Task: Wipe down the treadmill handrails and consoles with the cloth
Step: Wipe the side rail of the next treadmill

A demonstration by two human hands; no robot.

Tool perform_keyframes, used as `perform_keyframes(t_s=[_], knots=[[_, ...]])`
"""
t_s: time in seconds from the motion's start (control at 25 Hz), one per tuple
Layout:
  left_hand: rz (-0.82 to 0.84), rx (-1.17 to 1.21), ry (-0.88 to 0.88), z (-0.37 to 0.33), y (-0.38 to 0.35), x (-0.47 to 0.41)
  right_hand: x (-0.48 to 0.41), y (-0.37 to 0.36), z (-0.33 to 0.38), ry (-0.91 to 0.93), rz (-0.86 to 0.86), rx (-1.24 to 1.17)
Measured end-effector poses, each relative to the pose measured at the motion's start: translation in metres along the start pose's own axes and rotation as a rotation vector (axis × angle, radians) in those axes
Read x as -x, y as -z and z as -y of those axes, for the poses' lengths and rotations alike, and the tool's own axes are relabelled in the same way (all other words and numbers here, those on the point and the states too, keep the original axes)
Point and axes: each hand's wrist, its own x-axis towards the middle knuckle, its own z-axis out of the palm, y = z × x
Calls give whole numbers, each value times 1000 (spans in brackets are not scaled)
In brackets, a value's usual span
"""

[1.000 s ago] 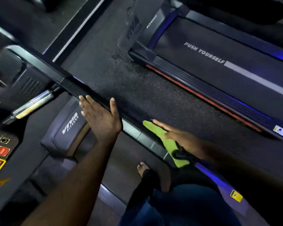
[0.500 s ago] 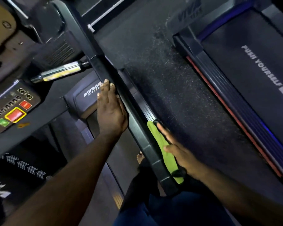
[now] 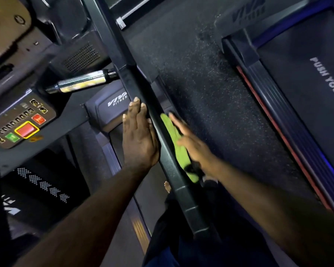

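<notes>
Cloth (image 3: 171,133) farther up the handrail (image 3: 141,87)

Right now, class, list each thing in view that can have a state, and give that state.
left hand: open, flat against the handrail's inner side.
right hand: open, fingers straight, pressing the cloth.
cloth: stretched along the handrail's outer side.
handrail: flanked by both hands.
chrome grip: untouched.

The handrail (image 3: 181,189) runs from far centre toward the person. The left hand (image 3: 139,139) lies flat against its left side. The right hand (image 3: 193,147) presses the cloth (image 3: 172,135) on its right side. The console (image 3: 21,120) sits left, and a second treadmill (image 3: 301,97) sits right across the floor (image 3: 210,97).
</notes>
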Motion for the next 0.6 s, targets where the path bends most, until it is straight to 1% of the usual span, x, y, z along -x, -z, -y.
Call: perform_keyframes(t_s=[0.08,0.12,0.2,0.28,0.36,0.48,0.52,0.6], knots=[[2,0,-3,-1,-2,1,-63,10,9,5,-10,34],[-3,-5,14,-2,-3,2,-77,8,12,8,-19,50],[5,0,23,2,-1,2,-59,2,9,14,-10,45],[22,12,11,1,-1,3,-27,4,1,70,9,51],[7,16,30,0,-1,0,-50,7,6,115,3,56],[-3,10,-2,3,-3,-2,-132,14,30,83,-22,89],[-9,-3,5,3,-3,0,-141,11,31,78,-25,106],[-23,-3,9,2,-3,2,-115,6,24,63,-12,112]])
